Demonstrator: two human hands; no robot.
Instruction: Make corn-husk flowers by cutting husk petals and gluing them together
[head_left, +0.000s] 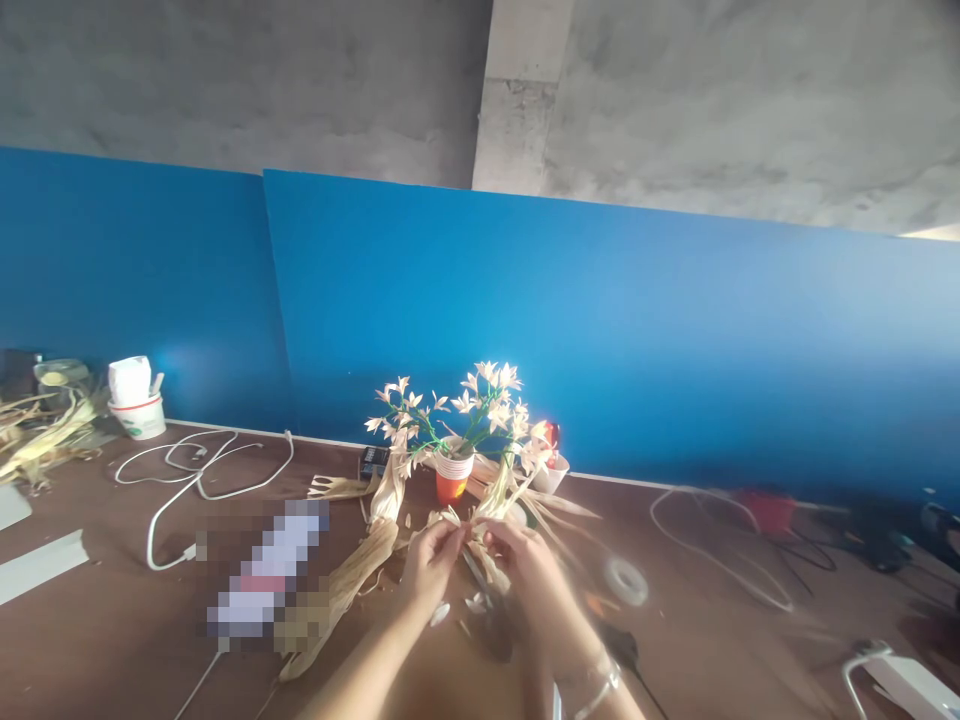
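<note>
My left hand [433,562] and my right hand [521,560] meet low in the middle of the head view, fingertips pinched close together. Whatever they pinch is too small to make out; pale husk bits show around the fingertips. Just beyond them stands an orange and white paper cup [452,480] with green stems bearing cream husk flowers [491,400]. Dried corn husks [349,575] lie left of my left hand, and more husk strips [566,498] spread behind my right. Under my wrists is a dark, blurred object [491,625], perhaps scissors, beside small white scraps [440,614].
A pixelated phone-like object [270,570] lies to the left, with a white cable [202,480] beyond. A white tub [139,415] and piled husks [52,440] are far left. To the right are a tape roll [626,582] and cables [720,545]. A blue partition [600,320] borders the table.
</note>
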